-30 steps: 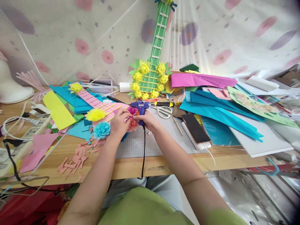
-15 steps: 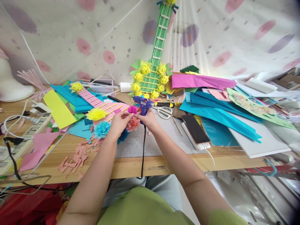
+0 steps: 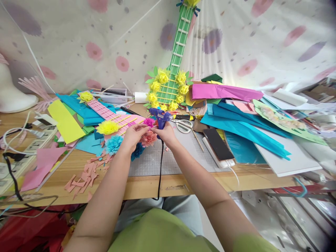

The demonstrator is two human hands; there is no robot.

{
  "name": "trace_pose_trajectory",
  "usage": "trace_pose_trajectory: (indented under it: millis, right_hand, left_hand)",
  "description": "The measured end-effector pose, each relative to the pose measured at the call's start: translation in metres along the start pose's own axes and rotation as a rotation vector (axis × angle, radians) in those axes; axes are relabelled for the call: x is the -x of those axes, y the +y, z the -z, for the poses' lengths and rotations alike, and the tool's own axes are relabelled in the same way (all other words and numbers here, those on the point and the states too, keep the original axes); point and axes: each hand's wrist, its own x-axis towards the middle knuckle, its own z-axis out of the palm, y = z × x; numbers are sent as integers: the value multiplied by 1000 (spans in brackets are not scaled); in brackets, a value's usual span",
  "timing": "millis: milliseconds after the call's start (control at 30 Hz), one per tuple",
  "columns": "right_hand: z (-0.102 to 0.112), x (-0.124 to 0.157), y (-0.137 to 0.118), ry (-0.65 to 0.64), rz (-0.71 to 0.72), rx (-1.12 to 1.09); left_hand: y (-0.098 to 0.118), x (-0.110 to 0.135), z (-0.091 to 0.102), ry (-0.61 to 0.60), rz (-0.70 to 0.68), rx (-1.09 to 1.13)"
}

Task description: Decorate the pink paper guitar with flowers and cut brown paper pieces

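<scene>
Over the pink paper guitar [image 3: 103,111], my left hand [image 3: 132,137] is closed in a pinch at the base of a magenta paper flower [image 3: 148,122]. My right hand [image 3: 167,134] grips a blue hot glue gun [image 3: 160,118], its black cord hanging down past the table edge. The right fingertips also reach the flower's underside, close to the left ones. Around my hands are a yellow paper flower [image 3: 107,127], a light blue one [image 3: 113,144], a coral one [image 3: 148,138] and a dark blue one [image 3: 138,151], partly hidden by my left arm.
A green paper guitar with yellow flowers [image 3: 168,92] leans upright at the back. Scissors [image 3: 184,126], a phone [image 3: 218,144] and blue paper [image 3: 252,131] lie to the right on and beside the grey cutting mat [image 3: 183,162]. Coral scraps [image 3: 84,178] and a power strip [image 3: 25,161] are left.
Both hands stay almost where they were, with the flower and the glue gun still held. The view has shifted only slightly.
</scene>
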Motion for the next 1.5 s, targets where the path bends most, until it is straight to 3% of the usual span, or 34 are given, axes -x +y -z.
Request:
trace_pose_trajectory:
  millis: [200, 333, 500, 600, 1000, 1500]
  right_hand:
    - [4, 4, -8, -2, 2, -13]
    - [28, 6, -13, -83, 28, 1]
    - [65, 9, -15, -272, 75, 192]
    - [74, 12, -17, -327, 77, 235]
    - [49, 12, -10, -287, 80, 283]
    - [47, 9, -7, -269, 134, 271]
  left_hand:
    - [-3, -4, 5, 74, -110, -67]
    - [-5, -9, 13, 161, -188, -141]
    - [-13, -17, 20, 224, -285, -216]
    - [-17, -21, 22, 262, -315, -265]
    - [-23, -23, 29, 261, -309, -257]
    - [-21, -19, 27, 277, -309, -261]
